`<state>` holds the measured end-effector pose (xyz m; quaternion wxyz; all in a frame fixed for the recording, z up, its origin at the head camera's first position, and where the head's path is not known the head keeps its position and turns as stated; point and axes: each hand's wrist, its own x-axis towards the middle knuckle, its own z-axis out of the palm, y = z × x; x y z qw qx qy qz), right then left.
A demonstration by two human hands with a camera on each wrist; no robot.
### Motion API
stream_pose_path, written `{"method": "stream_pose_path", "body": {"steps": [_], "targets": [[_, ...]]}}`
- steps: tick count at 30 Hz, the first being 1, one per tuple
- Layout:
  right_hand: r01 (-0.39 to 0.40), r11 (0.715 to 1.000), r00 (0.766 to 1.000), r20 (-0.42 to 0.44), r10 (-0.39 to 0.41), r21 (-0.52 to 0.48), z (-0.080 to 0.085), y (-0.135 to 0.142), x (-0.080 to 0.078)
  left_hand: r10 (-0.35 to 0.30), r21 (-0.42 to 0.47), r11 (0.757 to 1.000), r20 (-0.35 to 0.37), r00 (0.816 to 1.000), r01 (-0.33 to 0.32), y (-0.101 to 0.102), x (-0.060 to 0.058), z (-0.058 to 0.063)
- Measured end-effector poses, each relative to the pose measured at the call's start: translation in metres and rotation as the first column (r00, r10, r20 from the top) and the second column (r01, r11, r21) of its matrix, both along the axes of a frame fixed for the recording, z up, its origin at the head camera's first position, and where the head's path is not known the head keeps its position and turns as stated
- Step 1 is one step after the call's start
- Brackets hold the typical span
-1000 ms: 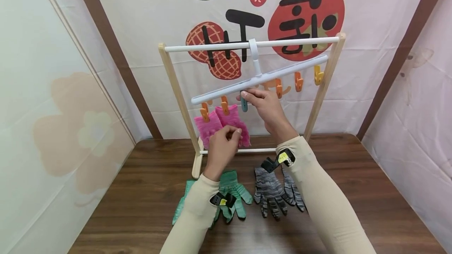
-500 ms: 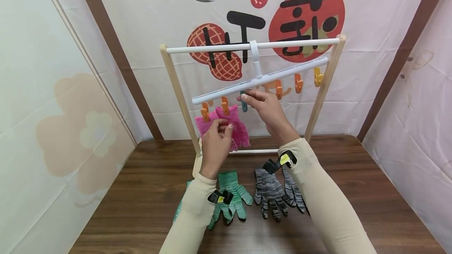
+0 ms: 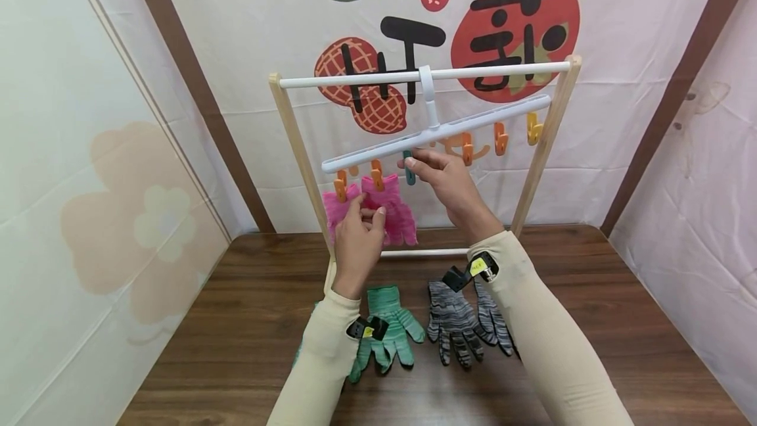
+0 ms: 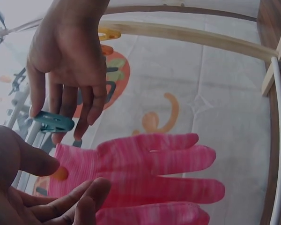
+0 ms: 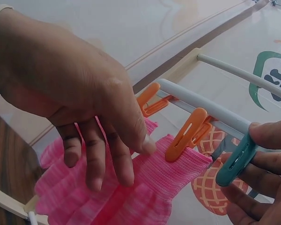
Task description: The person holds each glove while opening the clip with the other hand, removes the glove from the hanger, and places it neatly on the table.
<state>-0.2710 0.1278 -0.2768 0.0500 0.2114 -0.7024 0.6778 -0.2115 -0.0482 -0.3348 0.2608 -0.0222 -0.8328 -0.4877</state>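
Note:
Two pink knit gloves (image 3: 399, 217) hang by their cuffs from orange clips (image 3: 376, 176) on the left end of a tilted white hanger (image 3: 491, 114). Just in front of them is my left hand (image 3: 359, 245), its fingers loosely bent with nothing gripped; I cannot tell whether it touches the knit. My right hand (image 3: 452, 186) pinches a teal clip (image 5: 236, 161) under the hanger's middle, thumb on the near side and fingers behind. In the right wrist view, one orange clip (image 5: 186, 135) sits on a pink cuff (image 5: 173, 166), and no cloth shows in the teal clip.
The hanger hooks over a white rod (image 3: 355, 79) on a wooden-sided rack (image 3: 298, 150). Orange and yellow clips (image 3: 534, 130) hang at its right. Green gloves (image 3: 390, 321) and grey striped gloves (image 3: 454, 321) lie on the brown table (image 3: 597, 321), before a printed cloth backdrop.
My left hand has moved left and up over the pink gloves, and its fingers have spread a little. The gloves have shifted slightly. My right hand stays at the teal clip.

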Motion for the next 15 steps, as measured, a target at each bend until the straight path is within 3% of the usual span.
{"method": "stream_pose_path", "body": {"steps": [15], "targets": [[-0.015,1.000,1.000,0.008,0.015,0.025,0.002,0.002,0.001,0.085,-0.050,0.995,-0.060,0.995,-0.088,-0.007,-0.016,0.000]]}}
